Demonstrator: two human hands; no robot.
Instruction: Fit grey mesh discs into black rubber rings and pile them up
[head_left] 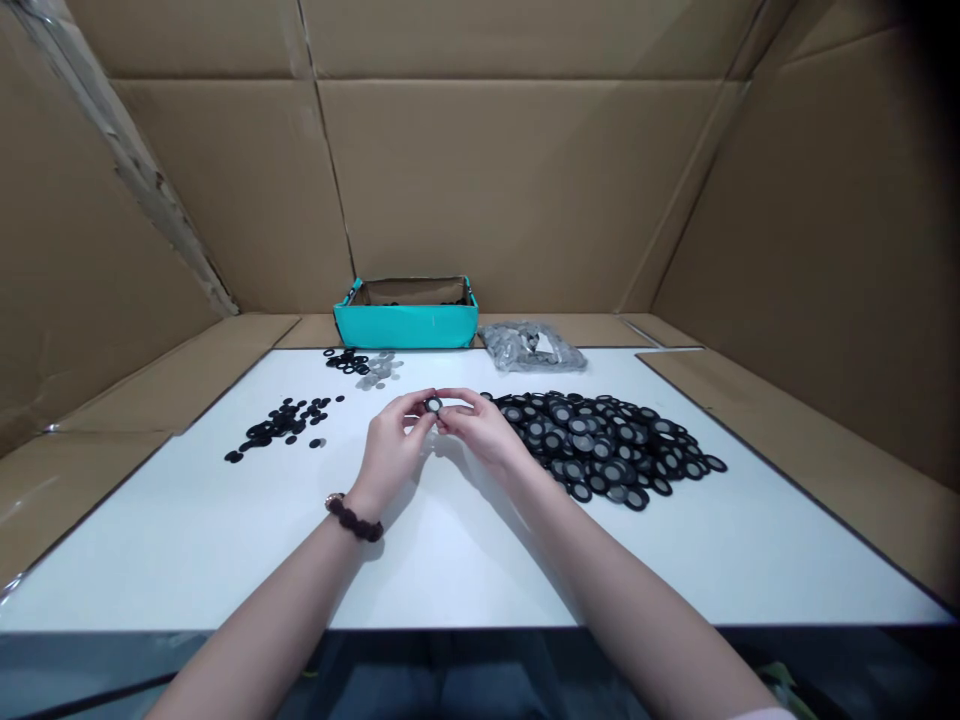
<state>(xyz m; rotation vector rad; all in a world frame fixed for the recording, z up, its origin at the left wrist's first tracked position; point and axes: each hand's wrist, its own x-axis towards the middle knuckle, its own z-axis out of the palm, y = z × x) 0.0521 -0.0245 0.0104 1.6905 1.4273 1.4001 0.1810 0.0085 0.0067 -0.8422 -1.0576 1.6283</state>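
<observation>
Between the fingertips of both hands is a small black ring with a pale round centre (433, 405), held up above the white table. My left hand (391, 440), with a dark beaded band at the wrist, pinches its left side. On the other side, the thumb and fingers of my right hand (476, 425) close on the same ring. Just beyond my right hand spreads a large heap of similar black rings (600, 440), many with grey translucent centres. To the left lie scattered small black discs (285, 422).
A turquoise open box (405, 326) with dark pieces inside stands at the back. Beside it lies a clear plastic bag (531, 346) of grey pieces. Black rings (346, 361) and translucent discs (381, 370) sit in front of the box. Cardboard walls (517, 190) enclose the white table (247, 560).
</observation>
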